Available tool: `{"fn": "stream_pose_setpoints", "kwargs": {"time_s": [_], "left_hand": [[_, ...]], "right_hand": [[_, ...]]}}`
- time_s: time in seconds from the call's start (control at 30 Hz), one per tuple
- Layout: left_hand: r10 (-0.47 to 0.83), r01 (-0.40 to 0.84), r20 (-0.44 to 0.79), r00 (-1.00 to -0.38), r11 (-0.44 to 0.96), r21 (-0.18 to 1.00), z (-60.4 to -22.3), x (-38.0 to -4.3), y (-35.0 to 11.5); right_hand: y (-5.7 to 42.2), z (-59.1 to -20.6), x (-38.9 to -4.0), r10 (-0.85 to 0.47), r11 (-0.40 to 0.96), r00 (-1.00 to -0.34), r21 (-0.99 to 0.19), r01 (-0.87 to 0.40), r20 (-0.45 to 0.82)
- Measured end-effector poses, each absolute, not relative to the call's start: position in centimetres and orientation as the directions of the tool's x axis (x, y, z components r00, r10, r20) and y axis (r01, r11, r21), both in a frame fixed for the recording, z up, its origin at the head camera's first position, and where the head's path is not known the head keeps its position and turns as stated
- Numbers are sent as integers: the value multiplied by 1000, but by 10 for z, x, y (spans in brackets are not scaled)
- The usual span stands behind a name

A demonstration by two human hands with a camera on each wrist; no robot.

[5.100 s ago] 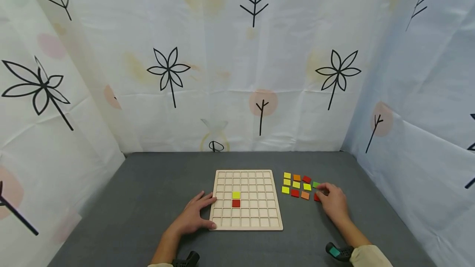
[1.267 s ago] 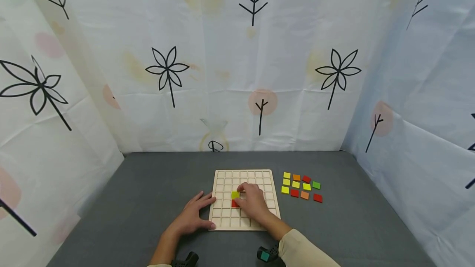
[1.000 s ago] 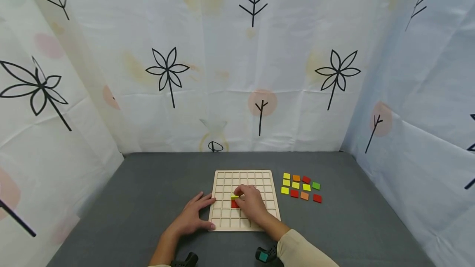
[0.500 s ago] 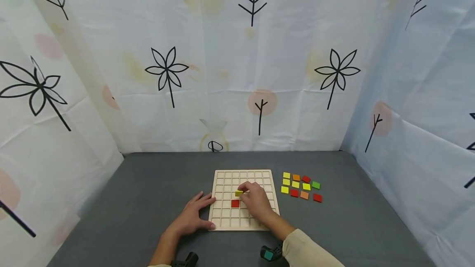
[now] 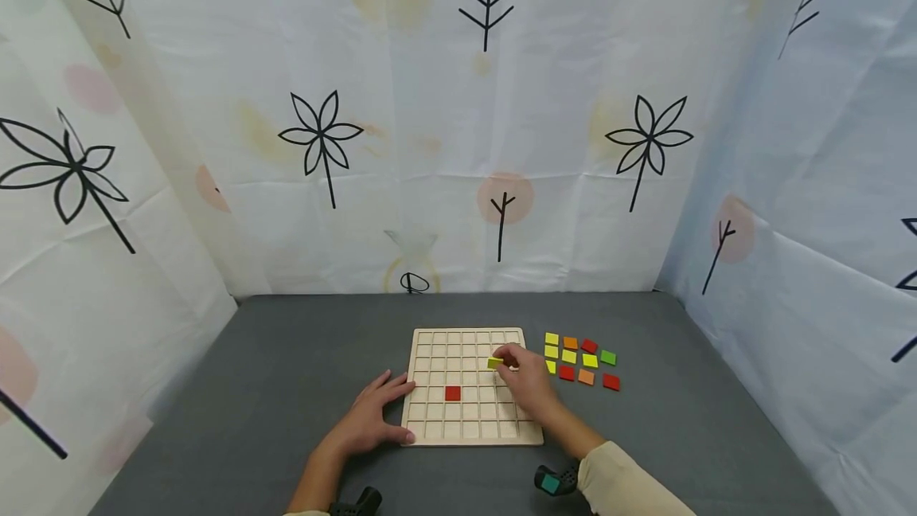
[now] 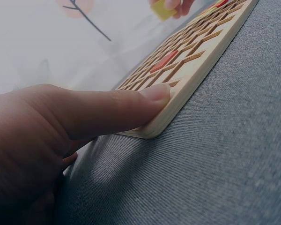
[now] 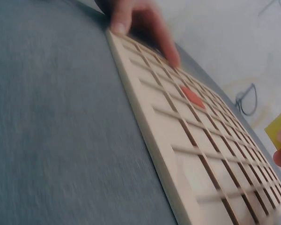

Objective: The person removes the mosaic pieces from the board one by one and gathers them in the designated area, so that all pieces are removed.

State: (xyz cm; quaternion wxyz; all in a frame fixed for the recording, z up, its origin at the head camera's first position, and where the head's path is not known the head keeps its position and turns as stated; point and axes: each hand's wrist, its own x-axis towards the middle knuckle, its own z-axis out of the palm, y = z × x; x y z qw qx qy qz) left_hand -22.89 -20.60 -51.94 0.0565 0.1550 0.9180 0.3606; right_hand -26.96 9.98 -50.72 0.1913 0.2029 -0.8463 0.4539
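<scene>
A pale wooden board (image 5: 476, 414) with a grid of square cells lies on the table. One red square tile (image 5: 453, 393) sits in a cell left of its middle. My left hand (image 5: 371, 416) rests at the board's left edge, fingers spread; in the left wrist view its thumb (image 6: 150, 96) presses on the front corner. Over the right half of the board, my right hand (image 5: 532, 382) pinches a yellow tile (image 5: 494, 363) between thumb and fingertips. The right wrist view catches that yellow tile (image 7: 274, 130) at the far right, raised off the grid.
Right of the board, loose tiles lie in rough rows: several yellow tiles (image 5: 569, 357), orange tiles (image 5: 586, 377), red tiles (image 5: 611, 382) and one green tile (image 5: 608, 357). A grey cloth (image 5: 301, 357) covers the table, with patterned white curtains (image 5: 430, 86) around it.
My right hand has come from the loose tiles to the board, picked the yellow tile out of its cell above the red one, and carried it rightward. My left hand stays put.
</scene>
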Motion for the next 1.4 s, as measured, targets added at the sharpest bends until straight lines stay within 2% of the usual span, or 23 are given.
{"fn": "stream_pose_setpoints", "kwargs": {"time_s": [0.47,0.7,1.0,1.4], "left_hand": [[333,255,16,-943,689,678,-518,-229,-206],[330,255,20,-944,689,678,-517,-229,-206],[333,260,22,-943,691,675,-518,-229,-206],[333,256,19,-943,689,678,-521,-230,-208]], "right_hand": [[164,-514,-278,3,643,-869,-667,-377,495],[196,-518,-286,68,664,-888,-685,-300,455],[231,-518,-290,149,700,-873,-674,-238,464],[261,-521,-303,256,719,-878,-687,-106,404]]}}
